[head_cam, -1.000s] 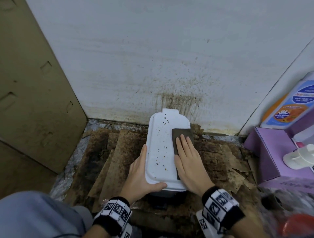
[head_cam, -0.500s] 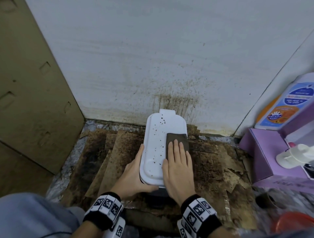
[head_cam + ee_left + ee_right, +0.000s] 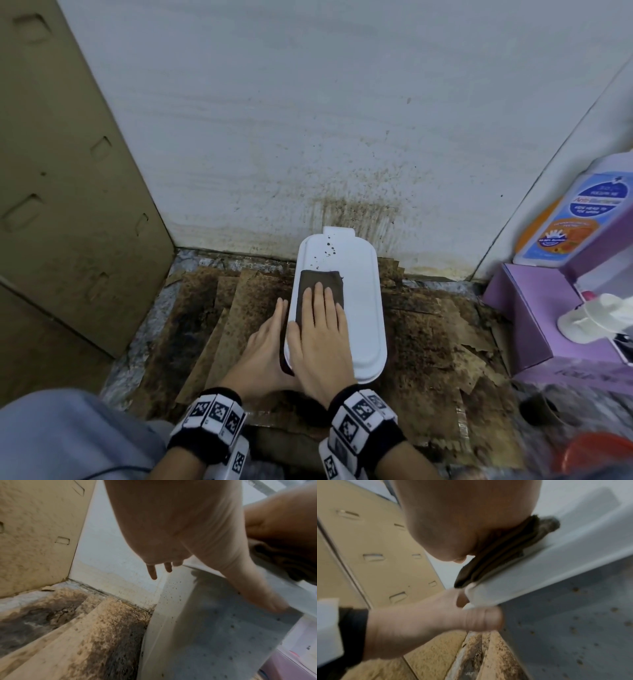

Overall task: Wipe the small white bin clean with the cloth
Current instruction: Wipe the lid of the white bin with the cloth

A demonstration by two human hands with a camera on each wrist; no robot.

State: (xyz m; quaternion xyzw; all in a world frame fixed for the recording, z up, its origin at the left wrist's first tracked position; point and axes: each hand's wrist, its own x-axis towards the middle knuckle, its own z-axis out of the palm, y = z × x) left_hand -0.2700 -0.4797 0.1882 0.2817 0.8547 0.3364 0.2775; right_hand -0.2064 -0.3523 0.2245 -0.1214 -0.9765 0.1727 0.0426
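Observation:
The small white bin [image 3: 361, 308] stands on the floor against the wall, lid closed, dark specks at the lid's far end. A folded dark brown cloth [image 3: 318, 284] lies on the left half of the lid. My right hand [image 3: 320, 332] presses flat on it, fingers straight. My left hand [image 3: 265, 346] holds the bin's near left corner, fingers along the side. Its thumb [image 3: 440, 620] lies across the front wall under the lid's rim [image 3: 556, 555]. The left wrist view shows the speckled side wall [image 3: 214, 635]; the right wrist view shows the cloth [image 3: 501, 551] under my palm.
Stained brown cardboard sheets [image 3: 239, 329] cover the floor around the bin. A tall cardboard panel [image 3: 68, 205] stands at left. The white wall [image 3: 342, 120] behind carries brown splatter. A purple box [image 3: 534, 318], a bottle [image 3: 575, 219] and a white pump top [image 3: 596, 318] crowd the right.
My right hand has slid the cloth from the lid's right side to its left side. Specks in the lid's middle are gone. The left hand stays on the bin.

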